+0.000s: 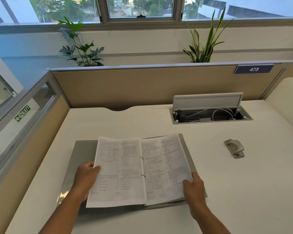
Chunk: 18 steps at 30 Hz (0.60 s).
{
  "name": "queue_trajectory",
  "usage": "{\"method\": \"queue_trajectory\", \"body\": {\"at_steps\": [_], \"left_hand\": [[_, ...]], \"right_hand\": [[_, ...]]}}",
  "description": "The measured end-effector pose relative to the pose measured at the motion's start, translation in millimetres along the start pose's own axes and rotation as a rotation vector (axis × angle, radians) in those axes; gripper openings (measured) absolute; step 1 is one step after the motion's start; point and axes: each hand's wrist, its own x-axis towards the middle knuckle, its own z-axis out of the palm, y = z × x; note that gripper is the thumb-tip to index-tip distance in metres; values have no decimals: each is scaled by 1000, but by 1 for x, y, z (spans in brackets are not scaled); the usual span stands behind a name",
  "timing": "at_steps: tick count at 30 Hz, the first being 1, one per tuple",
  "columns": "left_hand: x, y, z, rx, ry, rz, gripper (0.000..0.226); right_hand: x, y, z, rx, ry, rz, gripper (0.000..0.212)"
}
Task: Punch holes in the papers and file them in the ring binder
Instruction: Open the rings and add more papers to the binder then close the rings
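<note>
A grey ring binder (pixel 82 150) lies open on the white desk in front of me. Printed papers (pixel 134 169) sit on its two metal rings (pixel 142 166), spread to both sides. My left hand (pixel 87 177) grips the left edge of the left-hand pages, thumb on top. My right hand (pixel 194 187) holds the lower right corner of the right-hand pages, which are slightly lifted. A grey metal hole punch (pixel 234 148) stands on the desk to the right, apart from both hands.
An open cable box (pixel 210 114) with its lid up is set into the desk at the back right. Beige partition panels (pixel 142 86) close the desk at the back and left. Two plants stand behind the partition.
</note>
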Motion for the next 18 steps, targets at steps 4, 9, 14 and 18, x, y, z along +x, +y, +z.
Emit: {"method": "queue_trajectory", "body": {"at_steps": [4,9,14,18], "left_hand": [[1,-10,-1,19,28,49,16],[-3,-7,-5,-30,-33,135,65],[1,-10,-5,-99,-63,51,45],[1,-11,-5,-143,-76,21,42]], "right_hand": [[-10,-12,0,26,44,-88,25],[-30,-37,6,58,49,-242,22],[-48,-58,16,81,32,-363,31],[-69,-71,34,10,-34,-457,35]]}}
